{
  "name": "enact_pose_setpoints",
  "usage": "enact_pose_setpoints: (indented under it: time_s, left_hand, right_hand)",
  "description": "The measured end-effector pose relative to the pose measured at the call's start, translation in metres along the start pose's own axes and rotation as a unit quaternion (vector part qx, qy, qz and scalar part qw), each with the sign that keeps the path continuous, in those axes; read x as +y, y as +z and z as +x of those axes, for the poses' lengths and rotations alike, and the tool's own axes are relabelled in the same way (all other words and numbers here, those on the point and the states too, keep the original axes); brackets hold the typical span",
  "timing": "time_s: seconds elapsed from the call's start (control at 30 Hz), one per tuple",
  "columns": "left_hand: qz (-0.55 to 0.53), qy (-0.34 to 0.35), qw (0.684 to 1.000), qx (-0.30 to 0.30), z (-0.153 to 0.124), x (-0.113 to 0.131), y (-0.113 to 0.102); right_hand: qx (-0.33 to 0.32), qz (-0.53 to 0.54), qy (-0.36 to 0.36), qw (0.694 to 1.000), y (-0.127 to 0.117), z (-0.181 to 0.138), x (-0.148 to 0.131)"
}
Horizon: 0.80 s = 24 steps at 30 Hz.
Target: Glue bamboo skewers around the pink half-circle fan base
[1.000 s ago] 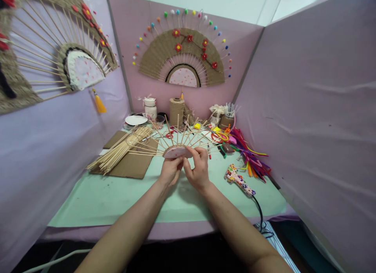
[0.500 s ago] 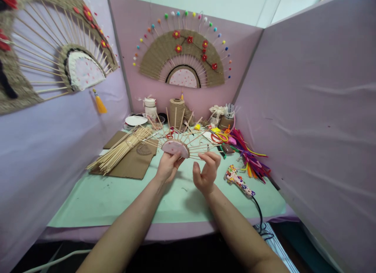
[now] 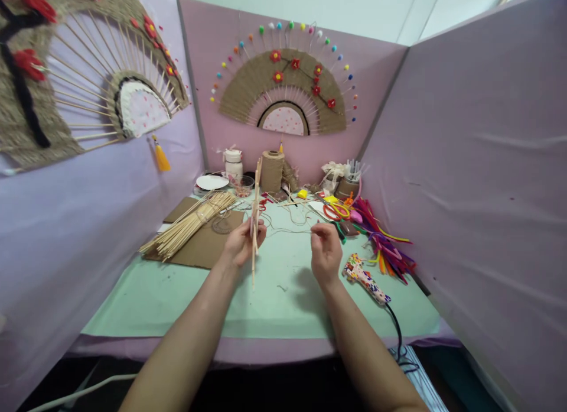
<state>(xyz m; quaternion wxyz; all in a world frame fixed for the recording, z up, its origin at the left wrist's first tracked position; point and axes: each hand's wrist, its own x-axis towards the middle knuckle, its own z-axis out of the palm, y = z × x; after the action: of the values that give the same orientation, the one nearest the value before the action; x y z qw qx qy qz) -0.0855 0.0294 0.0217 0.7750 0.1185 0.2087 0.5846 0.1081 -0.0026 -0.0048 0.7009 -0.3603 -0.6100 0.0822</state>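
My left hand is closed on a small fan frame of thin wooden sticks with a half-round base. The frame is turned edge-on, so its sticks overlap in a narrow upright line. To the right, my right hand is held above the table with its fingers pinched together. A thin strand of twine stretches from beside the fan frame to these fingertips. More of the twine lies in loops on the table behind. Nearest to my right hand is a patterned glue gun.
A bundle of sticks lies on cardboard at left. A twine spool, a white bottle and scissors are at the back. Pipe cleaners lie at right. A finished fan hangs on the back panel.
My left hand has turned the fan frame from facing me to edge-on. My right hand has moved slightly right, its spread fingers now closed in a pinch with twine drawn out between the hands.
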Motion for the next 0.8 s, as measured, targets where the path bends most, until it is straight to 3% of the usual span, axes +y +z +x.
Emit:
enact_pose_setpoints:
  time_s: [0.13,0.23,0.4,0.67,0.8]
  left_hand:
    - [-0.019,-0.17,0.983,-0.061,-0.008,-0.012,0.004]
    - [-0.006,-0.221,0.973,-0.062,-0.012,-0.022,0.006]
    - [0.015,-0.233,0.972,-0.036,-0.015,-0.028,0.01]
    - [0.053,-0.22,0.971,-0.081,-0.009,-0.027,0.003]
    - [0.096,-0.186,0.972,-0.102,-0.007,-0.029,0.001]
  right_hand:
    - [-0.074,0.031,0.114,0.99,0.009,0.005,0.012]
    - [-0.132,0.041,0.147,0.979,0.013,0.001,0.019]
    - [-0.178,0.054,0.16,0.969,0.016,-0.001,0.024]
    - [-0.143,0.067,0.162,0.974,0.016,0.001,0.021]
    - [-0.122,0.129,0.201,0.963,0.017,0.001,0.019]
